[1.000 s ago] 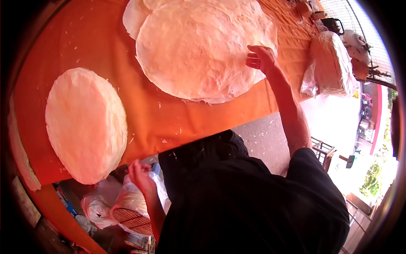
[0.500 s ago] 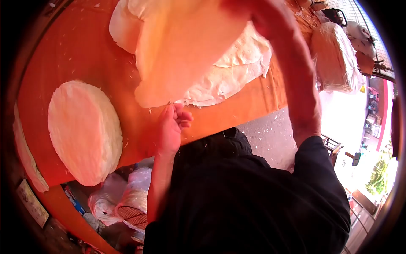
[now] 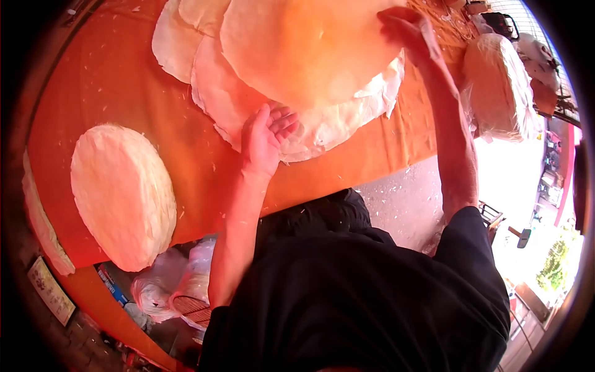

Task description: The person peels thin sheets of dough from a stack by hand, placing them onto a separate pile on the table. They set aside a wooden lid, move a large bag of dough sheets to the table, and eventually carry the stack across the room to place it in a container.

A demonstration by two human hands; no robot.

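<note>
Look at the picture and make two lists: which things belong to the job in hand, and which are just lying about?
In the job:
sheet, raised at its edge by the right hand
pile beneath it, by the left hand
orange cloth under the pile
stack, apart, probably similar sheets

Apparently just lying about:
wrapped bundle
plastic bags
printed card

Two hands [image 3: 269, 133] [image 3: 414, 36], at least two piles [image 3: 118, 195] [image 3: 338, 130]

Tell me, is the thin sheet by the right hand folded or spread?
Spread, in the part within view: the thin sheet shows one broad face, a rounded edge and no fold.
</note>
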